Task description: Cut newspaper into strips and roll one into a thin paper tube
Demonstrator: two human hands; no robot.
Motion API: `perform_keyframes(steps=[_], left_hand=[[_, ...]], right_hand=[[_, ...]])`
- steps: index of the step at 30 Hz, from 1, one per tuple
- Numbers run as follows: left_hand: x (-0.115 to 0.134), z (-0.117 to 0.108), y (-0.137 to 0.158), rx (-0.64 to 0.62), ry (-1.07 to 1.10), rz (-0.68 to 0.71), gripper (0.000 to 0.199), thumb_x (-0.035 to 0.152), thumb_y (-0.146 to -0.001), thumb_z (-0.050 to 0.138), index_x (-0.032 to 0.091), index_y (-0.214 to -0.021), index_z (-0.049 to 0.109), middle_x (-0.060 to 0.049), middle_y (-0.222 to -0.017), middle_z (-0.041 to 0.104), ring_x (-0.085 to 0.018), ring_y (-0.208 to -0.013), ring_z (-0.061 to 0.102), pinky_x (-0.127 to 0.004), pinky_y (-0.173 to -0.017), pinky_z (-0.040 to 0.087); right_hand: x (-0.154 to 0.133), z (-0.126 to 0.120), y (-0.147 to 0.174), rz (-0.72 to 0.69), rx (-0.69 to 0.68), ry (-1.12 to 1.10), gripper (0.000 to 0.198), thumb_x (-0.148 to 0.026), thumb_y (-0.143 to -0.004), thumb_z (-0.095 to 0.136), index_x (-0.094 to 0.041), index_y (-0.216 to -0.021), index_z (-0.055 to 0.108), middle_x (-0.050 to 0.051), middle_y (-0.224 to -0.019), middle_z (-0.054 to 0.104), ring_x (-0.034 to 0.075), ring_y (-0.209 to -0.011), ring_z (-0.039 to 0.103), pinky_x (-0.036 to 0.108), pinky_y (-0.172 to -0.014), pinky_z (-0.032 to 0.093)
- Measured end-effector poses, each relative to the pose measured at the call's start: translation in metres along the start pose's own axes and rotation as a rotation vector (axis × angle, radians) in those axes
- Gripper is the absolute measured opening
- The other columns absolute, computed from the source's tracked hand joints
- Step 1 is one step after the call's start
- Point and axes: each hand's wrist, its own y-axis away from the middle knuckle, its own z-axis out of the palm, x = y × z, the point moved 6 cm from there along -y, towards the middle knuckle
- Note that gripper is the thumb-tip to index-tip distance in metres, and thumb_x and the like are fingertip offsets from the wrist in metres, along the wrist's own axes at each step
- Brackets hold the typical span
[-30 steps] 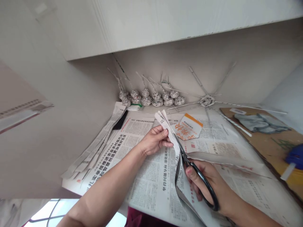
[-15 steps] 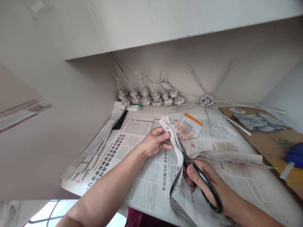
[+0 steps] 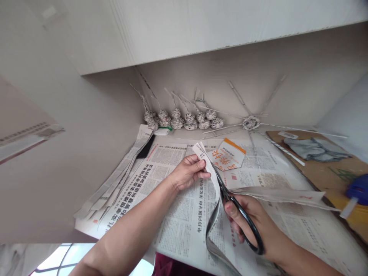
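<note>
Newsprint strip [image 3: 215,184]: near the centre of the frame, layered at its top end, curving down past the blades and trailing to the bottom edge.
Left hand [image 3: 188,172]: thumb and fingers pinch the layers just below their loose tips, left of the cut.
Right hand [image 3: 254,214]: wrapped round the black handles of the scissors [image 3: 226,196], lower right of centre; the thumb goes through one loop.
Blades: lying along the right edge of the strip, pointing up and left; whether they have fully met is too fine to tell.
Cut line: best kept parallel to the strip's left edge, I judge, so the width stays even.
Layers: a firm pinch near the blades should stop them sliding apart; a light pull would keep the paper taut.
Fingertips: close to the blade tips, so they are safer kept to the left.
Loose sheet [image 3: 287,194]: spreads right of the scissors; any drag from it could skew the cut.
Paper bundle [image 3: 115,188]: lies at left, beyond the forearm.
</note>
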Motion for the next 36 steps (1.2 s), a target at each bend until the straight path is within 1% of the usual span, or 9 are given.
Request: perform_keyframes(steps=[3, 6, 10, 13, 16, 21, 28, 32, 36], left_hand=[[0.001, -0.002, -0.002, -0.024, 0.052, 0.036, 0.035, 0.033, -0.065, 0.087, 0.012, -0.085, 0.067, -0.002, -0.072, 0.071, -0.013, -0.060, 0.070, -0.021, -0.056, 0.061], [-0.001, -0.003, -0.001, -0.035, 0.046, 0.014, 0.037, 0.034, -0.066, 0.087, 0.013, -0.085, 0.064, -0.004, -0.074, 0.073, -0.016, -0.061, 0.072, -0.024, -0.054, 0.062], [-0.003, -0.001, 0.001, -0.051, -0.033, -0.041, 0.042, 0.036, -0.062, 0.089, 0.011, -0.084, 0.064, -0.005, -0.073, 0.073, -0.016, -0.061, 0.071, -0.022, -0.052, 0.060], [0.000, -0.002, 0.002, -0.012, -0.047, -0.005, 0.043, 0.036, -0.061, 0.089, 0.010, -0.085, 0.066, -0.005, -0.074, 0.072, -0.015, -0.063, 0.070, -0.020, -0.052, 0.059], [0.003, -0.002, 0.002, 0.004, -0.047, 0.040, 0.040, 0.035, -0.062, 0.089, 0.010, -0.086, 0.068, -0.004, -0.076, 0.071, -0.015, -0.066, 0.070, -0.021, -0.054, 0.060], [0.009, 0.000, 0.002, 0.016, -0.040, 0.108, 0.038, 0.035, -0.062, 0.088, 0.011, -0.082, 0.067, -0.003, -0.076, 0.070, -0.015, -0.068, 0.070, -0.021, -0.056, 0.059], [0.006, 0.003, 0.001, -0.045, -0.050, 0.068, 0.037, 0.036, -0.066, 0.086, 0.011, -0.084, 0.067, -0.004, -0.077, 0.071, -0.014, -0.065, 0.069, -0.023, -0.057, 0.059], [0.004, 0.004, 0.002, -0.099, -0.020, 0.050, 0.034, 0.035, -0.069, 0.085, 0.013, -0.085, 0.065, -0.004, -0.081, 0.071, -0.017, -0.070, 0.071, -0.027, -0.057, 0.061], [0.003, 0.005, 0.002, -0.123, -0.017, 0.057, 0.030, 0.034, -0.071, 0.083, 0.014, -0.085, 0.064, -0.003, -0.078, 0.070, -0.018, -0.070, 0.072, -0.028, -0.055, 0.062]], right_hand=[[0.001, -0.002, -0.001, -0.031, -0.025, 0.016, 0.055, -0.075, -0.078, 0.056, -0.022, -0.068, 0.043, -0.007, -0.049, 0.044, 0.008, -0.040, 0.041, 0.022, -0.042, 0.039], [-0.002, -0.003, 0.002, -0.100, -0.056, 0.068, 0.051, -0.069, -0.086, 0.049, -0.022, -0.070, 0.043, -0.005, -0.055, 0.046, 0.010, -0.048, 0.046, 0.024, -0.049, 0.041], [-0.012, -0.002, 0.005, -0.155, -0.092, 0.151, 0.049, -0.068, -0.090, 0.043, -0.022, -0.073, 0.045, -0.002, -0.062, 0.047, 0.013, -0.059, 0.047, 0.027, -0.054, 0.039], [-0.021, -0.002, 0.005, -0.200, -0.094, 0.180, 0.047, -0.066, -0.092, 0.042, -0.022, -0.076, 0.046, -0.002, -0.065, 0.047, 0.014, -0.062, 0.045, 0.027, -0.055, 0.036], [-0.025, -0.003, 0.005, -0.217, -0.074, 0.193, 0.046, -0.064, -0.093, 0.042, -0.022, -0.076, 0.046, -0.003, -0.066, 0.045, 0.014, -0.062, 0.043, 0.027, -0.057, 0.035], [-0.021, -0.005, 0.005, -0.193, -0.059, 0.211, 0.046, -0.062, -0.093, 0.043, -0.021, -0.072, 0.045, -0.002, -0.067, 0.046, 0.014, -0.064, 0.045, 0.027, -0.060, 0.035], [-0.030, -0.007, 0.005, -0.196, -0.080, 0.139, 0.035, -0.056, -0.088, 0.058, -0.021, -0.084, 0.053, -0.002, -0.075, 0.046, 0.014, -0.068, 0.042, 0.025, -0.060, 0.038], [-0.034, -0.009, 0.003, -0.179, -0.086, 0.142, 0.040, -0.060, -0.086, 0.059, -0.021, -0.083, 0.051, -0.002, -0.075, 0.043, 0.014, -0.068, 0.040, 0.024, -0.058, 0.037], [-0.030, -0.006, 0.002, -0.165, -0.154, 0.104, 0.045, -0.064, -0.088, 0.051, -0.020, -0.082, 0.051, -0.003, -0.070, 0.044, 0.012, -0.062, 0.041, 0.026, -0.057, 0.038]])
